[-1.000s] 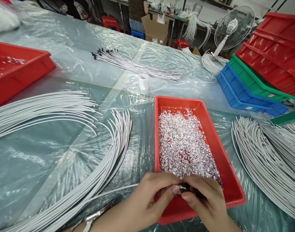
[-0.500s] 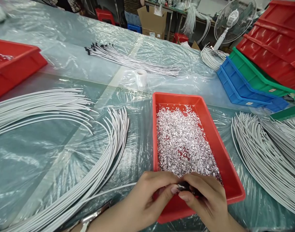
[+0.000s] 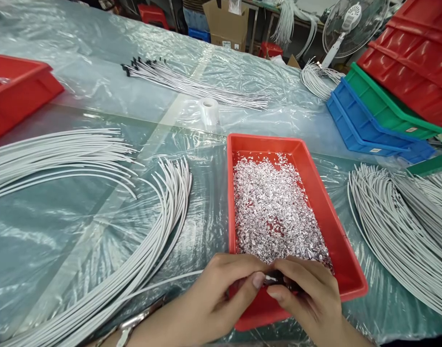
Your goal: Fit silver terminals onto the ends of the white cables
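Note:
Both hands meet over the near end of a red tray [image 3: 316,193] filled with small shiny metal pieces [image 3: 273,212]. My left hand [image 3: 221,299] and my right hand [image 3: 307,296] pinch together on a small dark part [image 3: 273,278] between their fingertips; what it is stays mostly hidden. A single white cable [image 3: 163,284] runs from under my left hand toward the left. A curved bundle of white cables [image 3: 159,231] lies just left of the tray.
More white cable bundles lie at the left [image 3: 54,156] and right [image 3: 397,221]. A tape roll [image 3: 209,111] and black-tipped wires [image 3: 192,86] sit farther back. Another red tray [image 3: 14,91] is far left; stacked blue, green and red bins [image 3: 383,106] stand at right beside a fan [image 3: 345,24].
The view has tilted slightly, shifting the table upward in frame. Both hands stay pinched on the small part over the tray's near end, with only slight finger movement.

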{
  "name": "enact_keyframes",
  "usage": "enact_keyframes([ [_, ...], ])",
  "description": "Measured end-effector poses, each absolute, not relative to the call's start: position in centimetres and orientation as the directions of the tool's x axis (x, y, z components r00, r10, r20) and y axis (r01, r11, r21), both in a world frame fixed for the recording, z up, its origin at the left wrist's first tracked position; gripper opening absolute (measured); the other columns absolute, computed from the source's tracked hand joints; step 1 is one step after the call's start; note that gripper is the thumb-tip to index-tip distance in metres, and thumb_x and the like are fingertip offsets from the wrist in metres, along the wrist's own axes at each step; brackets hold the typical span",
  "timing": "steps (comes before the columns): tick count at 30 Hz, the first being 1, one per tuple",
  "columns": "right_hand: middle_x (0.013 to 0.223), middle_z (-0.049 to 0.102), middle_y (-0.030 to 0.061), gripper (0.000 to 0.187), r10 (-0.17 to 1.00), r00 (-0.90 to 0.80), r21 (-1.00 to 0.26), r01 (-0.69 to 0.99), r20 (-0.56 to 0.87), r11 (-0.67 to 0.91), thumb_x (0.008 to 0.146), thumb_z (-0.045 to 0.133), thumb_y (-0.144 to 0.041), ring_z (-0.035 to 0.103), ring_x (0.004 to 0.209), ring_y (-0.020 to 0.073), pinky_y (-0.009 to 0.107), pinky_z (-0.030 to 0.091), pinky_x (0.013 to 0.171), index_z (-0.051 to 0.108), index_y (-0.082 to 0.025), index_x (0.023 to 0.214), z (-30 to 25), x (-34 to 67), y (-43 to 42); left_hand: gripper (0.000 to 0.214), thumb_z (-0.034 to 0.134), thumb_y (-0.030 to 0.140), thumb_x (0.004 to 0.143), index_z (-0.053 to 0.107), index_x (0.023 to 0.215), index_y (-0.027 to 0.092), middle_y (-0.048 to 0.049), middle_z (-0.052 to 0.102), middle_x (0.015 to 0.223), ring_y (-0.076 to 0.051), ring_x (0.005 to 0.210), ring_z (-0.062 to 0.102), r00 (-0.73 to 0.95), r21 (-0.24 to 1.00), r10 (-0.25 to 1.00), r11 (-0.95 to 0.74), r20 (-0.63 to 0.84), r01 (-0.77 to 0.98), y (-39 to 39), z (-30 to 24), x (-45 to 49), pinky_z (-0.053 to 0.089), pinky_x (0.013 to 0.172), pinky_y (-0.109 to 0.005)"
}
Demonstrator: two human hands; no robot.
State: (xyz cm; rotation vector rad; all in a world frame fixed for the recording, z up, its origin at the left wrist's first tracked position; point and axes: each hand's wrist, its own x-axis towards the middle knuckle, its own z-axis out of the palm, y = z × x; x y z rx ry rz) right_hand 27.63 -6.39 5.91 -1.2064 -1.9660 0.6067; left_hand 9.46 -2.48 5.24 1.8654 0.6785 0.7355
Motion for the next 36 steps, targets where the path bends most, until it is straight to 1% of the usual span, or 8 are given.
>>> enact_keyframes([
  [6, 0.064, 0.054, -0.0013, 0.018, 0.906, -0.271, -0.724, 0.544, 0.326, 0.424, 0.092, 0.048, -0.035, 0.047, 0.051, 0.0089, 0.022, 0.039, 0.046, 0.054, -0.019, 0.093, 6.08, 27.48, -6.17, 0.016, 0.036, 0.021, 0.095, 0.052, 0.093, 0.019, 0.0008, 0.056, 0.068, -0.012, 0.066, 0.056, 0.649, 0.929, 0.733, -0.354, 0.203, 0.11, -2.74, 4.73, 9.51, 0.039, 0.055, -0.022],
  [10, 0.061, 0.05, -0.0024, 0.018, 0.911, -0.276, -0.731, 0.545, 0.306, 0.411, 0.092, 0.048, -0.036, 0.044, 0.049, 0.0087, 0.022, 0.036, 0.044, 0.054, -0.019, 0.092, 6.01, 27.5, -6.12, 0.017, 0.037, 0.019, 0.095, 0.053, 0.088, 0.019, 0.0008, 0.058, 0.069, -0.011, 0.058, 0.053, 0.579, 0.905, 0.757, -0.419, 0.303, 0.075, -3.04, 4.66, 9.64, 0.037, 0.051, -0.022],
  [15, 0.062, 0.052, -0.002, 0.017, 0.915, -0.28, -0.74, 0.541, 0.29, 0.4, 0.091, 0.049, -0.035, 0.043, 0.05, 0.0087, 0.022, 0.035, 0.044, 0.054, -0.019, 0.09, 5.97, 27.53, -6.04, 0.016, 0.037, 0.017, 0.094, 0.05, 0.086, 0.019, 0.0011, 0.057, 0.072, -0.01, 0.064, 0.054, 0.576, 0.915, 0.763, -0.399, 0.293, 0.064, -3.05, 4.8, 9.63, 0.041, 0.059, -0.02],
  [19, 0.061, 0.053, -0.0026, 0.019, 0.917, -0.277, -0.735, 0.55, 0.288, 0.397, 0.091, 0.048, -0.038, 0.045, 0.049, 0.0084, 0.022, 0.036, 0.044, 0.055, -0.02, 0.089, 6.19, 27.47, -5.94, 0.014, 0.038, 0.016, 0.094, 0.05, 0.087, 0.02, 0.0018, 0.055, 0.071, -0.01, 0.065, 0.054, 0.585, 0.923, 0.758, -0.384, 0.29, 0.039, -2.93, 4.68, 9.48, 0.04, 0.058, -0.019],
  [22, 0.064, 0.056, -0.0016, 0.018, 0.916, -0.276, -0.722, 0.564, 0.293, 0.401, 0.091, 0.049, -0.037, 0.048, 0.05, 0.009, 0.022, 0.037, 0.044, 0.055, -0.02, 0.09, 6.38, 27.47, -5.92, 0.012, 0.041, 0.015, 0.093, 0.051, 0.089, 0.02, 0.0022, 0.054, 0.071, -0.01, 0.069, 0.055, 0.589, 0.938, 0.762, -0.346, 0.268, 0.021, -2.97, 4.47, 9.41, 0.04, 0.058, -0.019],
  [26, 0.062, 0.055, -0.0022, 0.018, 0.917, -0.269, -0.732, 0.554, 0.294, 0.396, 0.091, 0.049, -0.037, 0.046, 0.049, 0.0086, 0.021, 0.037, 0.043, 0.056, -0.02, 0.089, 6.47, 27.45, -5.89, 0.01, 0.044, 0.014, 0.092, 0.053, 0.091, 0.02, 0.0005, 0.058, 0.081, -0.011, 0.077, 0.057, 0.583, 0.969, 0.783, -0.245, 0.219, -0.035, -2.98, 4.21, 9.47, 0.043, 0.066, -0.02],
  [31, 0.063, 0.056, -0.0022, 0.02, 0.92, -0.262, -0.742, 0.546, 0.29, 0.389, 0.091, 0.048, -0.038, 0.046, 0.049, 0.0083, 0.022, 0.036, 0.044, 0.056, -0.02, 0.087, 6.43, 27.41, -5.9, 0.014, 0.045, 0.014, 0.091, 0.058, 0.089, 0.018, -0.0003, 0.058, 0.081, -0.011, 0.075, 0.056, 0.618, 0.993, 0.777, -0.11, 0.119, -0.054, -2.77, 4.43, 9.67, 0.044, 0.067, -0.02],
  [36, 0.066, 0.058, -0.0012, 0.019, 0.92, -0.262, -0.737, 0.55, 0.293, 0.392, 0.091, 0.049, -0.037, 0.049, 0.05, 0.0087, 0.022, 0.038, 0.044, 0.056, -0.02, 0.089, 6.45, 27.33, -5.91, 0.015, 0.047, 0.013, 0.089, 0.061, 0.089, 0.018, -0.0012, 0.06, 0.082, -0.01, 0.075, 0.057, 0.599, 0.993, 0.792, -0.087, 0.114, -0.074, -2.78, 4.56, 9.84, 0.044, 0.068, -0.02],
])
